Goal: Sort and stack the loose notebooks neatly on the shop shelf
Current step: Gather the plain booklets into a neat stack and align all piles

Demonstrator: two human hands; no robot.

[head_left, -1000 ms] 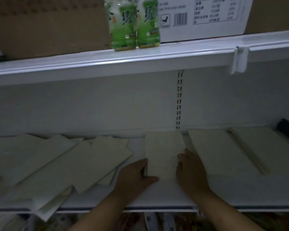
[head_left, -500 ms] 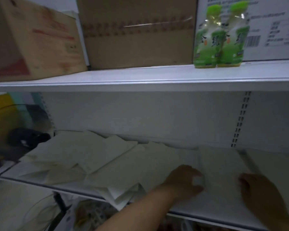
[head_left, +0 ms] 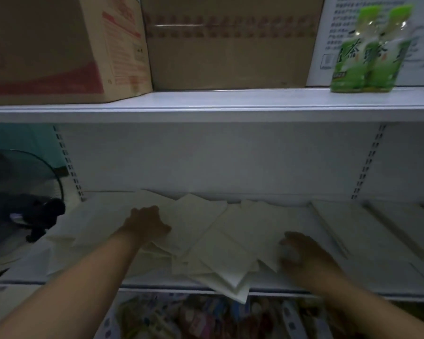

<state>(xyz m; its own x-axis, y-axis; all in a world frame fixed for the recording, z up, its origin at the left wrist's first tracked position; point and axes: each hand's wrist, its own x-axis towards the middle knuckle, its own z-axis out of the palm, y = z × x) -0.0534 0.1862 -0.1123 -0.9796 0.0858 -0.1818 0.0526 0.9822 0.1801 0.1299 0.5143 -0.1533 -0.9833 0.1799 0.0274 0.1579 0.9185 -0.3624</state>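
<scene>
Several pale notebooks lie in a loose, overlapping heap (head_left: 216,243) on the white shelf (head_left: 157,281), some hanging over its front edge. My left hand (head_left: 145,223) rests on a notebook at the left of the heap, fingers bent over its edge; the grip is blurred. My right hand (head_left: 301,253) lies on the right edge of the heap, fingers loosely bent. To the right, a flat notebook (head_left: 348,231) lies squared up, with more notebooks (head_left: 402,226) beyond it.
Above runs another shelf (head_left: 206,106) with cardboard boxes (head_left: 59,45) and two green tea bottles (head_left: 370,47). A dark fan (head_left: 22,192) stands left of the shelf. Packaged goods (head_left: 194,316) fill the level below.
The view has swung left. My left hand has moved from the small notebook to the left part of the loose heap; my right hand has followed to the heap's right edge.
</scene>
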